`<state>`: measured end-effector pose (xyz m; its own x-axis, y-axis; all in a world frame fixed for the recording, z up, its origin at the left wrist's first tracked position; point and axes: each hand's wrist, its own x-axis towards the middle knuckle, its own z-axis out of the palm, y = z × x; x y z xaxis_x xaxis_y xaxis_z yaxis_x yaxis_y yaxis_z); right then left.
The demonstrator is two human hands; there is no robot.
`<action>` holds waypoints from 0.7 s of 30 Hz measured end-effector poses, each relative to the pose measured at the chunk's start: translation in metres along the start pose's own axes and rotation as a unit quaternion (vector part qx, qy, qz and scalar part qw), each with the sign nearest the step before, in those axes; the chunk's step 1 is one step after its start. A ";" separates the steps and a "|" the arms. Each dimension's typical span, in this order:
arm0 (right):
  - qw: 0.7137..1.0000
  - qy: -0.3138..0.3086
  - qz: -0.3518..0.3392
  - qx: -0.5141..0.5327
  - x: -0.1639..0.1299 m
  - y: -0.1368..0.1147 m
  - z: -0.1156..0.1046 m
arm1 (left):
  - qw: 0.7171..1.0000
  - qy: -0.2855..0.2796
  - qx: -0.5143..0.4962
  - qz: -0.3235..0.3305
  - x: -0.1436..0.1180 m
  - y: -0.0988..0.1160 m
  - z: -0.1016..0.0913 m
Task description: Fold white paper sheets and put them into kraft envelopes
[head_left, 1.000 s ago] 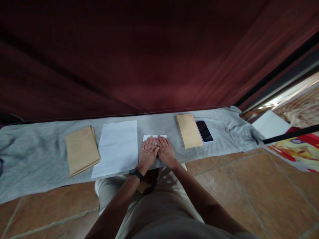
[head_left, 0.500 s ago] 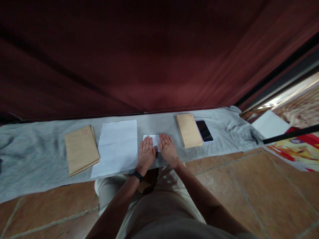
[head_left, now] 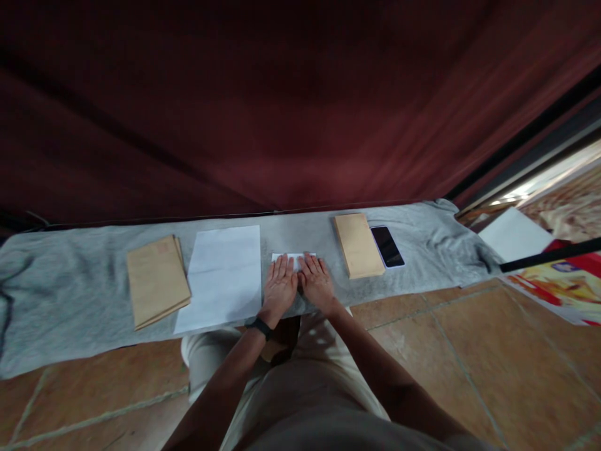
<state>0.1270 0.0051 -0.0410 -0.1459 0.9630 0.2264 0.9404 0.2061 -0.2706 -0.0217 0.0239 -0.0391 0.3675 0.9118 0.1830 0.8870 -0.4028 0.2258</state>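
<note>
Hands flat, side by side, and we press the left hand [head_left: 280,287] and right hand [head_left: 317,284] palm-down on a small folded white paper [head_left: 292,257], fingers spread, gripping nothing. Only its far edge shows past our fingertips, so how it is folded we cannot quite tell. It lies on the grey cloth [head_left: 70,275], between a larger white sheet [head_left: 223,275] and a tan envelope [head_left: 358,244], with a dark phone [head_left: 387,246] just beside that. Further left rests a stack of tan envelopes [head_left: 156,280].
</note>
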 end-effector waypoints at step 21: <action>1.000 0.007 0.015 0.004 -0.001 -0.001 0.002 | 0.999 0.037 -0.016 -0.031 -0.001 -0.015 0.006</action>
<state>0.1259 0.0042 -0.0425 -0.1129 0.9662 0.2317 0.9416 0.1785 -0.2856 -0.0336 0.0293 -0.0489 0.2898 0.9273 0.2368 0.8974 -0.3493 0.2697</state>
